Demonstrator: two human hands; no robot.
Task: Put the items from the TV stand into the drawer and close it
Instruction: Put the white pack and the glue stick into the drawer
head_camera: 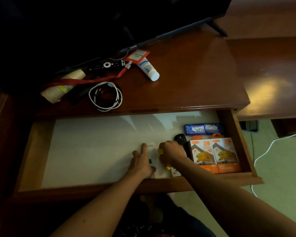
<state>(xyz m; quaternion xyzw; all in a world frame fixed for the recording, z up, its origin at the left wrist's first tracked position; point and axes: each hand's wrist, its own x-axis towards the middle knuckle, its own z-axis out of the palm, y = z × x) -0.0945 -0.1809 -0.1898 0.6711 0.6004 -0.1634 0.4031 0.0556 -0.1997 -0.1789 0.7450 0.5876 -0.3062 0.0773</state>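
We see a dim, softly blurred view; warm glare lights the TV stand (272,89) at right, the left sinks into shadow, and edges bow.

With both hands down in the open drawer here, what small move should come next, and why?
Probably let go and reach the left hand back up for the cable: it, the tube and remote sit on the stand, while the drawer has bare room.
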